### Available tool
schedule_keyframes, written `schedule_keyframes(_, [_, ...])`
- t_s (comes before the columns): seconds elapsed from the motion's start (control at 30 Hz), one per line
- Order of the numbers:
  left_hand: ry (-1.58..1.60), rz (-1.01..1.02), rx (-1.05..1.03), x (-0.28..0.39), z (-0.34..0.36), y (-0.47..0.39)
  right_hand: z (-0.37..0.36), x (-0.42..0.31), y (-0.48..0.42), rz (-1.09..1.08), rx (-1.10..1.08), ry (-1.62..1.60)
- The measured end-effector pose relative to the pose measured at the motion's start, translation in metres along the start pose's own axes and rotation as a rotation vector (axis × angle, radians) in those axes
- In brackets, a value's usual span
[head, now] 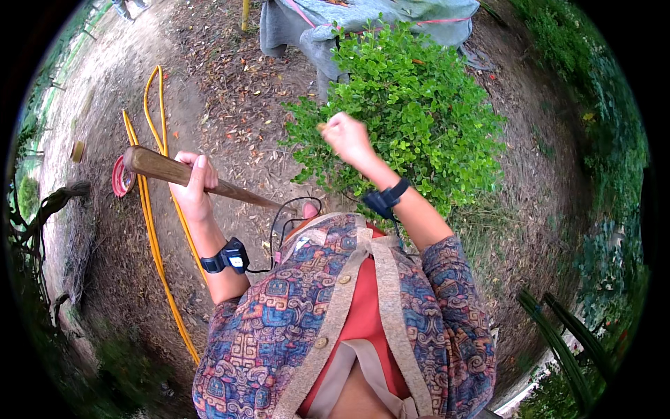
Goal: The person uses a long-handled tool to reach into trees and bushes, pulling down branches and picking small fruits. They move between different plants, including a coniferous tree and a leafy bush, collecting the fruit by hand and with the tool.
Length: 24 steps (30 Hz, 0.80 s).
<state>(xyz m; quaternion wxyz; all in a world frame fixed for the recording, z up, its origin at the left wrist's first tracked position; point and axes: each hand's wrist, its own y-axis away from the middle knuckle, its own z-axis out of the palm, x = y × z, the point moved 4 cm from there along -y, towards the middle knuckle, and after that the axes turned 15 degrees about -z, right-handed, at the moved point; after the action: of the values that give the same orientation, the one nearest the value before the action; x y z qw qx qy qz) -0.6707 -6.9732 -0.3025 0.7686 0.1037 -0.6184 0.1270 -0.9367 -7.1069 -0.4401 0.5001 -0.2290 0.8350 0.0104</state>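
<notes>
My left hand grips a long wooden tool handle near its thick rounded end. The handle slants down to the right toward my feet. A grey piece, maybe the tool's metal head, shows at its low end, partly hidden by my shirt. Over the left side of a leafy green shrub, my right hand is closed and slightly blurred. A small yellowish thing, perhaps a dead leaf, shows at its fingertips. Both wrists carry black strapped devices with thin cables.
A yellow hose lies in long loops to my left. Beside it rests a red-and-white roll, with a yellowish roll farther out. Grey cloth covers something behind the shrub. Dark green poles stand at lower right. Someone's legs appear far off.
</notes>
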Motion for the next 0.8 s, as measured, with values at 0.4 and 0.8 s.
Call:
schedule_keyframes(0.4, [-0.025, 0.042, -0.007, 0.003, -0.008, 0.018, 0.084, -0.024, 0.021, -0.3, -0.391, 0.033])
schedule_keyframes(0.8, [-0.032, 0.074, -0.003, 0.009, -0.012, 0.029, 0.001, 0.12, -0.009, 0.67, 0.637, -0.846])
